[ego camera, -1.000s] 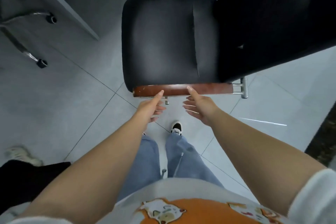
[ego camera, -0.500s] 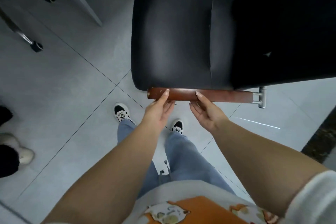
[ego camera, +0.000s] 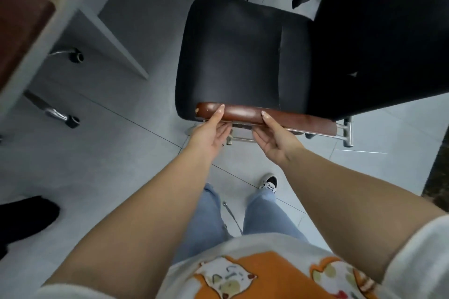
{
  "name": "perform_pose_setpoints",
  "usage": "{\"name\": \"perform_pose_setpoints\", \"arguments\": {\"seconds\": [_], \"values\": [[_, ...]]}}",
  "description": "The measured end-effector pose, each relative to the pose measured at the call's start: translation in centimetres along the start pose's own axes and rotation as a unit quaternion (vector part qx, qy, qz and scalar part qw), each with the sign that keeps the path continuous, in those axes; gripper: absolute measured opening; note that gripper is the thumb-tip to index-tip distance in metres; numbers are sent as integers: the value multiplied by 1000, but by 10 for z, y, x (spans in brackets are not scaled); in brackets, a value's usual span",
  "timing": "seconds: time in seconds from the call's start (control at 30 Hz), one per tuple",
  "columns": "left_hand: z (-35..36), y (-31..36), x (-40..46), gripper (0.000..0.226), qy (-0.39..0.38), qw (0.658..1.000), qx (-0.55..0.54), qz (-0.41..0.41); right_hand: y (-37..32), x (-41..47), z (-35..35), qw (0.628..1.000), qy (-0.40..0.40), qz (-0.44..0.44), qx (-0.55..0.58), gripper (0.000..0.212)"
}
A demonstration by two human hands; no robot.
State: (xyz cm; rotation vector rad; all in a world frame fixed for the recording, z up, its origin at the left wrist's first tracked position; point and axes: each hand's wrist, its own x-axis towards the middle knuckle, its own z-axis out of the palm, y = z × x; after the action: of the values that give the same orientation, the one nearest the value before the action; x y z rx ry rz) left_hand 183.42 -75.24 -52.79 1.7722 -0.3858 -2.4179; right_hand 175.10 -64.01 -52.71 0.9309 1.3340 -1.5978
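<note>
A black office chair (ego camera: 233,60) with a padded seat stands in front of me, its backrest at the right. Its near armrest (ego camera: 303,120) is brown wood on a metal frame. My left hand (ego camera: 210,135) grips the armrest near its left end, thumb on top and fingers underneath. My right hand (ego camera: 275,139) grips the same armrest a little to the right, thumb on top, fingers under it.
A desk with a brown top (ego camera: 21,19) and grey panel (ego camera: 114,48) stands at the left. Chrome legs of another chair (ego camera: 56,113) lie under it. A black shoe (ego camera: 26,216) of another person is at lower left. Grey tiled floor (ego camera: 97,153) surrounds the chair.
Both hands went from touching the armrest with fingertips to holding it from below with thumbs on top. The chair and view have shifted, and I have stepped.
</note>
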Motion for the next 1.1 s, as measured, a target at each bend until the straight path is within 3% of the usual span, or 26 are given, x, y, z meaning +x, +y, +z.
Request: {"name": "perform_pose_setpoints", "arguments": {"seconds": [0.13,0.27,0.43,0.6,0.7,0.83,1.03,1.1], "values": [[-21,46,11,35,3,998,58,25,24,0,44,1000,1,17,14,20],[-44,75,22,13,19,996,84,31,48,-1,75,999,-1,38,15,7],[-77,79,31,20,39,996,80,20,86,4,82,997,1,73,17,4],[-90,75,38,9,20,999,42,23,96,8,79,998,-7,67,8,4],[-90,68,37,17,29,999,10,23,96,9,67,996,-14,82,-25,9],[-89,56,32,43,-2,1000,9,10,87,5,43,997,5,73,-31,13],[-71,16,20,31,-26,990,134,-28,69,1,7,998,15,54,-8,11],[-65,9,18,40,-22,987,156,-21,65,1,1,998,13,57,-1,13]]}}
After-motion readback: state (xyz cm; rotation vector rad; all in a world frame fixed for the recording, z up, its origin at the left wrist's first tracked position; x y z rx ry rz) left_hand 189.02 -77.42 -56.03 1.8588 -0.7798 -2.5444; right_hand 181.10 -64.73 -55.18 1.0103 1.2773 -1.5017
